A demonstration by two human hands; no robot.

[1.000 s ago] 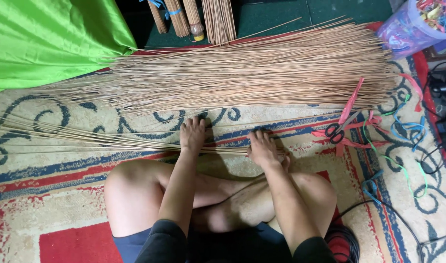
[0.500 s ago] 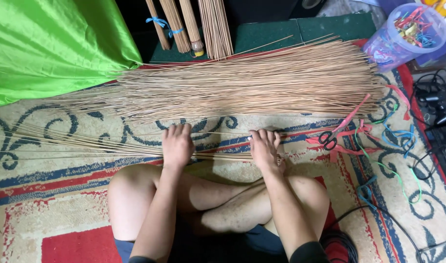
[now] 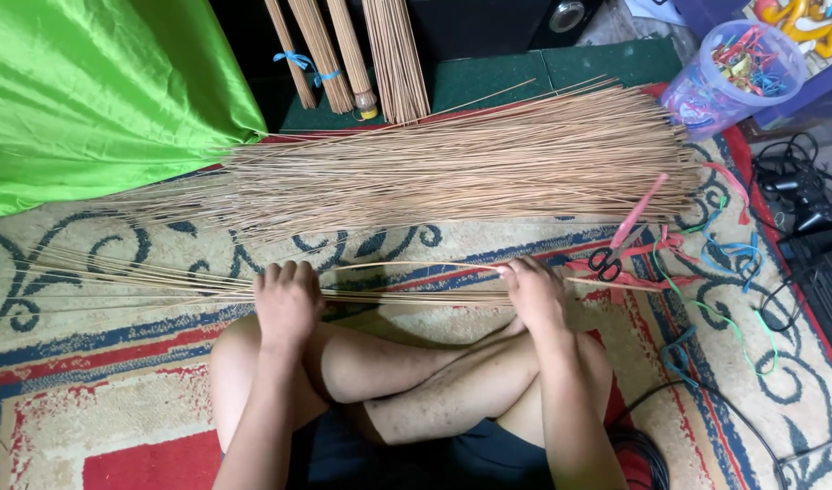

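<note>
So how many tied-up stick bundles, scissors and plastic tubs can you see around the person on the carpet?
Tied stick bundles leaning at the back: 4
Scissors: 1
Clear plastic tub of coloured ties: 1
Total: 6
The left hand and right hand press down a small loose bunch of sticks, not counted.

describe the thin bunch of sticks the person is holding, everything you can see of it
The small bunch of sticks is a handful of long, thin, tan stalks, like dried palm ribs. It lies nearly level across the patterned rug, just ahead of the crossed legs. The left hand presses on its middle; the right hand grips near its right end. Its left tips fan out loosely. One stick bows upward between the hands.
</note>
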